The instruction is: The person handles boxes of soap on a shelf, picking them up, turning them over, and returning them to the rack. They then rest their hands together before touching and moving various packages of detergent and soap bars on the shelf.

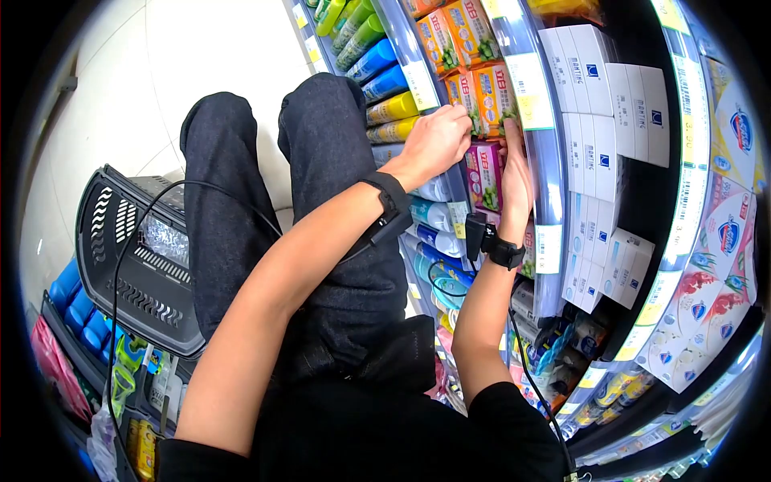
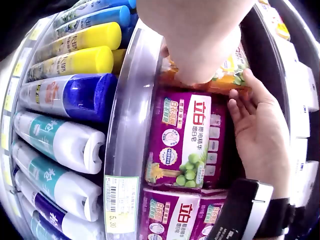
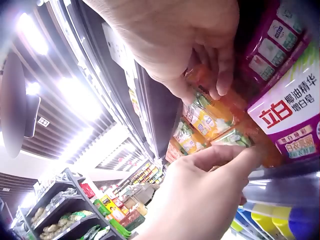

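An orange soap pack (image 3: 225,107) sits in a shelf row, with both hands at its near end. My left hand (image 1: 438,143) pinches its front edge between thumb and fingers, as the right wrist view (image 3: 200,192) shows. On its far side my right hand (image 1: 516,181) grips the other edge, fingers curled over it and thumb against the wrapper. More orange packs (image 1: 474,32) line the row beyond. Beside the hands lies a purple soap pack (image 2: 177,140) with green fruit printed on it, and further purple packs (image 2: 167,215) follow. The left hand hides part of the orange wrapper.
A clear shelf rail with a price tag (image 2: 121,205) runs before the soap. Yellow, blue and white bottles (image 2: 75,60) fill the neighbouring shelf; white boxes (image 1: 590,72) stand on another. A black basket (image 1: 132,265) stands on the floor by the legs. Cables hang from both wrists.
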{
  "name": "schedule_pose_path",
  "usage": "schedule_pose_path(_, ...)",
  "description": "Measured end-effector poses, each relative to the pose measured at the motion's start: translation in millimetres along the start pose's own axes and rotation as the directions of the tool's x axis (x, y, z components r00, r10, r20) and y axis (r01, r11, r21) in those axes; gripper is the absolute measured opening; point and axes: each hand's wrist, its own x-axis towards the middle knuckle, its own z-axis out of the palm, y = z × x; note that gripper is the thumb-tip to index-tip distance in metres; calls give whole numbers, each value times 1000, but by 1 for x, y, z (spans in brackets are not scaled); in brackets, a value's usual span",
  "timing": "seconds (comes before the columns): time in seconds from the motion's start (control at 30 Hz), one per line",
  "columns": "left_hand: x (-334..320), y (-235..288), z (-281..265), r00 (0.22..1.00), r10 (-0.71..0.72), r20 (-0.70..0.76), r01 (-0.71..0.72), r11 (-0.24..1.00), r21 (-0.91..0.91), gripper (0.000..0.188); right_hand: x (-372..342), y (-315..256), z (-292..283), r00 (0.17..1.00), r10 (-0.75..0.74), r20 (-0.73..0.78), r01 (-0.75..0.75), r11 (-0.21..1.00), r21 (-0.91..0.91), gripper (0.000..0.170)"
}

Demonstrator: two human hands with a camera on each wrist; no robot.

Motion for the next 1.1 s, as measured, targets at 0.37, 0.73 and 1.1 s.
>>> schedule_pose_path(0.37,-6,-2,-1,997,-20,71,24,998,-65,10,-20,-38,-1,995,99,8,-99,992,84,49)
schedule_pose_path(0.73,6,5,-24,920,-392,15,385,897,-216,43,-19,-35,2,989,137,-51,-134,990,48,44)
schedule_pose_path(1.1,21,-11,-18,924,-381,36,380,899,-217,57,-17,-35,4,985,168,-47,-162,980,115,51)
